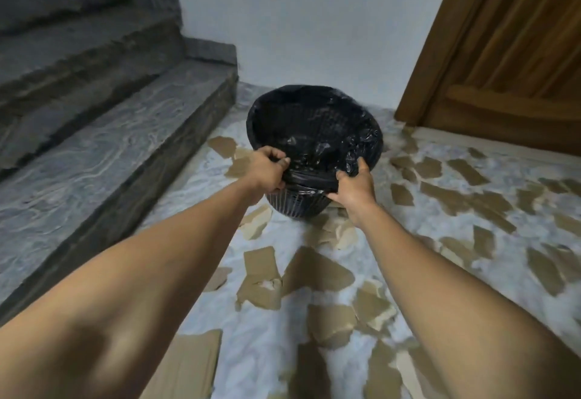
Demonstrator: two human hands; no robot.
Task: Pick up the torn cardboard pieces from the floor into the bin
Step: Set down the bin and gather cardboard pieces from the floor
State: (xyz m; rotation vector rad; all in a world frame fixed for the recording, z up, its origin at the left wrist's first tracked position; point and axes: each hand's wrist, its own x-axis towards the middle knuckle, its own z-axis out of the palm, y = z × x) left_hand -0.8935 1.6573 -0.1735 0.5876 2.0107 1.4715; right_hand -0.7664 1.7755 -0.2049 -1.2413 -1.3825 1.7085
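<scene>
Your left hand (267,169) and your right hand (355,186) both grip the near rim of the bin (314,121), fingers curled on its black liner (317,147). Torn cardboard pieces (317,269) lie scattered on the floor (267,345) around the bin, beside the stairs (110,134).

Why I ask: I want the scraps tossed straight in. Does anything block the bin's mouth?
Nothing visible does. The bin is open at the top, with only its black liner inside. The left hand and right hand grip its near rim; the cardboard pieces lie on the floor around it.
</scene>
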